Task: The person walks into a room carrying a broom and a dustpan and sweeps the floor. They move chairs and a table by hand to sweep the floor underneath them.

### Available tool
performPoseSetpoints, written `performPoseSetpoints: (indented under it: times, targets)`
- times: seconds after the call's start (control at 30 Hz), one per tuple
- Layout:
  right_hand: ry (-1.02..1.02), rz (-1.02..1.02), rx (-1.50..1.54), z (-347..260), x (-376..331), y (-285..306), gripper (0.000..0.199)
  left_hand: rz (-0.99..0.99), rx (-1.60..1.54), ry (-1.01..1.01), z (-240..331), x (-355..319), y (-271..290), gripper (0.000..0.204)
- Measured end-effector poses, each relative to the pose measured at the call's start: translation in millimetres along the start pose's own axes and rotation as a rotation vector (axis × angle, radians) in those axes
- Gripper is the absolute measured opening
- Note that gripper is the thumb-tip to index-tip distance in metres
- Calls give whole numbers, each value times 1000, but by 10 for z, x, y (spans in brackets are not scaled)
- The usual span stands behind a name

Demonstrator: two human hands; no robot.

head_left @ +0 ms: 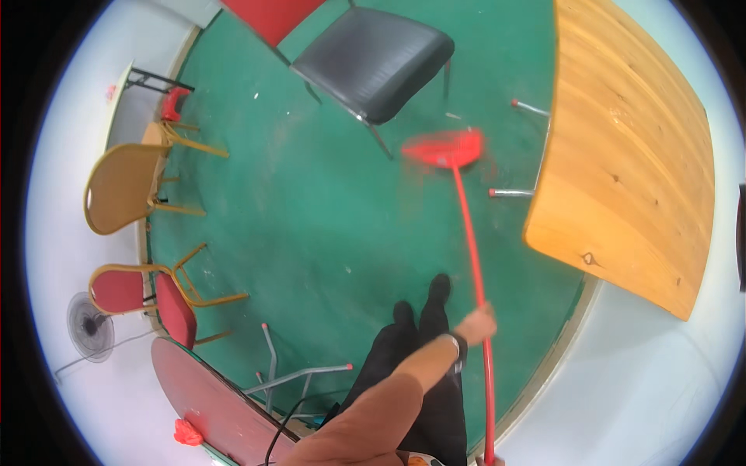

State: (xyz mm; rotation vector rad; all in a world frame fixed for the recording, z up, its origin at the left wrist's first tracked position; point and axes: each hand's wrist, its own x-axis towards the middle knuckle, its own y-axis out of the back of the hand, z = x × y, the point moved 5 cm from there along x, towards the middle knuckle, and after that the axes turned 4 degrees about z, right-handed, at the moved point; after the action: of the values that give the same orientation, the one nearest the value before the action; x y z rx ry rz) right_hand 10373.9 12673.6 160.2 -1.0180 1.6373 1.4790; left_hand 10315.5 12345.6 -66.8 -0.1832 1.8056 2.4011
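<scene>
A red broom (471, 233) reaches from the bottom edge up and away over the green floor. Its red head (443, 150) is smeared by motion, low at the floor between a black-seated chair and the wooden table's legs. Partway down the handle, my left hand (475, 325) is closed around it, a dark watch (457, 351) on that wrist. My right hand (489, 462) grips the handle's upper end and is mostly cut off by the lower edge. A small pale scrap (453, 116) lies just beyond the broom head.
The chair with a black seat (373, 62) stands ahead. On the right is a wooden table (622, 155) with metal legs (513, 193). Along the left wall stand a tan chair (124, 186), a red-seated chair (175, 307) and a fan (91, 326). A round reddish tabletop (210, 396) is near left.
</scene>
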Motion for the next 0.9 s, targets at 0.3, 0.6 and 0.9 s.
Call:
performPoseSetpoints:
  times: [0.3,0.6,0.9]
  targets:
    - [189,22,95,233,-70,138,34,34,-14,-145,23,456,535,7]
    - [-279,-32,306,377,-416,-106,30,91,-525,-57,116,-161,659,50]
    - [-77,58,55,-1743,395,241,33,937,-199,964,-5348,-1976,2466,35]
